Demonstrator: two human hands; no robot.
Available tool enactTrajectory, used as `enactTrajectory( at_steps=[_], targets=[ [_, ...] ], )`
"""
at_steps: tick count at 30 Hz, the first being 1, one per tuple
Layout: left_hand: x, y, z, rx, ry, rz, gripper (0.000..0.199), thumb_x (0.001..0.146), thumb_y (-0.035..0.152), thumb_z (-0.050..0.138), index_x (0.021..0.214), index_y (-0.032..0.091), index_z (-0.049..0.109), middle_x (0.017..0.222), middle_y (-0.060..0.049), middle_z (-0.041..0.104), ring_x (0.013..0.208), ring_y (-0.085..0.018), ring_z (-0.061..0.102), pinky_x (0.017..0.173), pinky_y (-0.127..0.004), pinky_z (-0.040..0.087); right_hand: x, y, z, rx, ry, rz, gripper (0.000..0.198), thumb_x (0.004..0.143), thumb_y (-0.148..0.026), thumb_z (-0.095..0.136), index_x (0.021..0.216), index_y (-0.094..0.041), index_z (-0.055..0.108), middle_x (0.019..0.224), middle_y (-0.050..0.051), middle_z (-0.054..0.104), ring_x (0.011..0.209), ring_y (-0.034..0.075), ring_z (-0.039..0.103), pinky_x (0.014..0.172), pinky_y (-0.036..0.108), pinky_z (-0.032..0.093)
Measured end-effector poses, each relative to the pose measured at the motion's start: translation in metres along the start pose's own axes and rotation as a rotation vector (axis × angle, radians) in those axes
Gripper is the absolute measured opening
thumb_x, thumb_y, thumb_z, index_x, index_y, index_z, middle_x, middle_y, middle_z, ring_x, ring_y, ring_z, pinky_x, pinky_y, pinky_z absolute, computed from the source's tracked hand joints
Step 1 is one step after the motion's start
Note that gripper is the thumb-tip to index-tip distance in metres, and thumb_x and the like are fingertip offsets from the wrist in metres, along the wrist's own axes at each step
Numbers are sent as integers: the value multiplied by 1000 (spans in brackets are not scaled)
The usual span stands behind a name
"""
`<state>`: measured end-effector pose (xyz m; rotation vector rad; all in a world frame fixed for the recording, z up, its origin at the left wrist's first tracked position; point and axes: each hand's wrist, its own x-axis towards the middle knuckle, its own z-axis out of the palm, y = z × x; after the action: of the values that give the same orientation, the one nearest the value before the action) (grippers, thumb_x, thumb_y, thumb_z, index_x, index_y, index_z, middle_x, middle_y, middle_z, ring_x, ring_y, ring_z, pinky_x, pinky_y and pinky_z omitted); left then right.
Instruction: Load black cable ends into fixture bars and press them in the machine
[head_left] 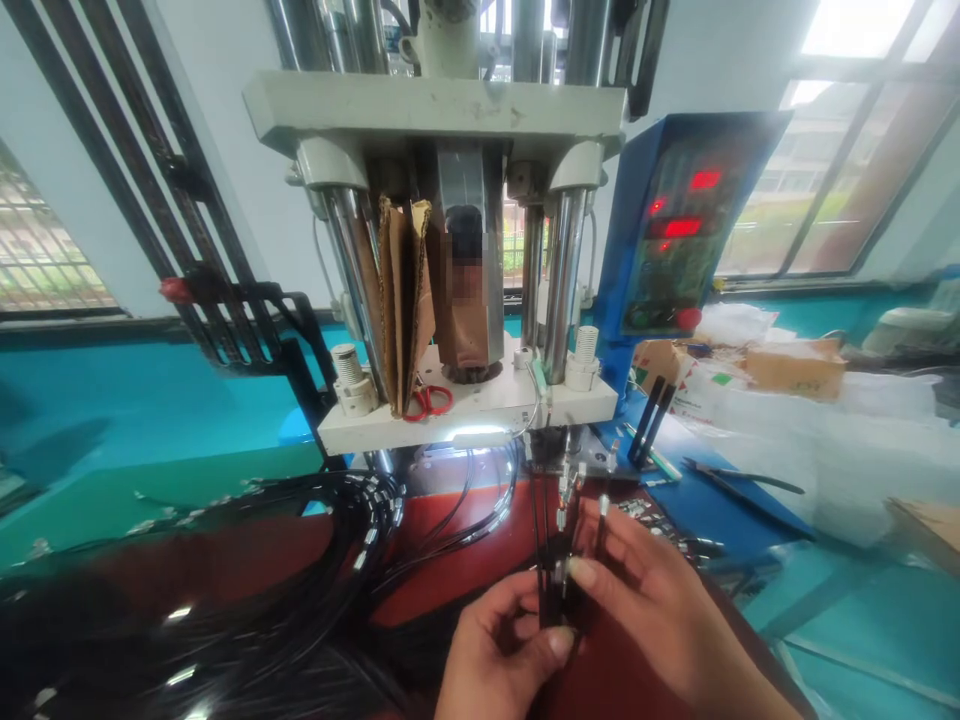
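Observation:
Black cables with small metal end fittings (562,518) stand upright between my two hands, in front of the machine. My left hand (499,640) is closed, thumb and fingers pinching the cables low down. My right hand (652,600) is closed too, its thumb and fingertips at a fitting on one cable just above the left thumb. Another cable, with a silvery tip (604,503), rises by the right fingers. The exact grip is partly hidden behind the fingers. To the left, a large bundle of black cables (330,570) lies on the dark red table (435,590).
A white press (450,430) stands ahead, with red-handled scissors (430,401) and folded cardboard (405,310) on its lower plate. On the right are a blue control box (637,230), pliers (742,475), loose metal fittings (652,520) and white bags (862,440).

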<state>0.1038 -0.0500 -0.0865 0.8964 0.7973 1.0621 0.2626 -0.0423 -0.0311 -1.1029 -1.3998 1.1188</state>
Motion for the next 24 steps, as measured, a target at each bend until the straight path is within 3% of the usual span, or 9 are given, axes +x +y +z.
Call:
enactTrajectory(
  at_steps=[4,8,12,17,21,24],
  targets=[
    [1,-2,1,-25,-58,-16,30,65,30,80,82,13,62,59,0,60,54,-10,54,56,-21,41,4,-5,-10,-130,225,-61,32,92,-45,49,114,-25,61,81,1,62,75,16,57,67,23,48],
    [1,-4,2,-60,-80,10,31,67,30,79,81,15,55,60,1,59,54,-9,52,54,-20,37,8,-19,-21,-164,250,-114,35,92,-46,48,116,-26,62,90,3,65,84,18,58,71,25,46],
    [2,-6,2,-91,-114,29,33,69,32,78,81,17,50,63,1,60,53,-7,49,54,-19,36,14,-33,-25,-175,239,-68,33,89,-48,53,107,-23,67,80,3,63,76,19,56,65,28,44],
    [3,-10,0,-122,-111,49,36,68,32,78,78,18,47,63,3,58,52,-7,48,53,-20,35,17,-34,-17,-86,75,18,36,81,-45,65,108,-23,63,85,3,64,76,19,57,66,30,45],
    [1,-8,-1,-133,-111,48,34,67,30,79,78,17,49,63,3,58,53,-8,50,54,-20,35,15,-33,-8,-97,-148,64,23,83,-42,63,84,-20,63,75,1,61,77,21,59,69,32,46],
    [-1,-5,0,-128,-85,38,31,68,30,79,83,16,55,65,2,59,56,-9,52,57,-22,37,14,-38,-6,-166,-159,15,24,87,-40,57,76,-20,64,73,1,62,75,20,58,67,30,44]
  ],
)
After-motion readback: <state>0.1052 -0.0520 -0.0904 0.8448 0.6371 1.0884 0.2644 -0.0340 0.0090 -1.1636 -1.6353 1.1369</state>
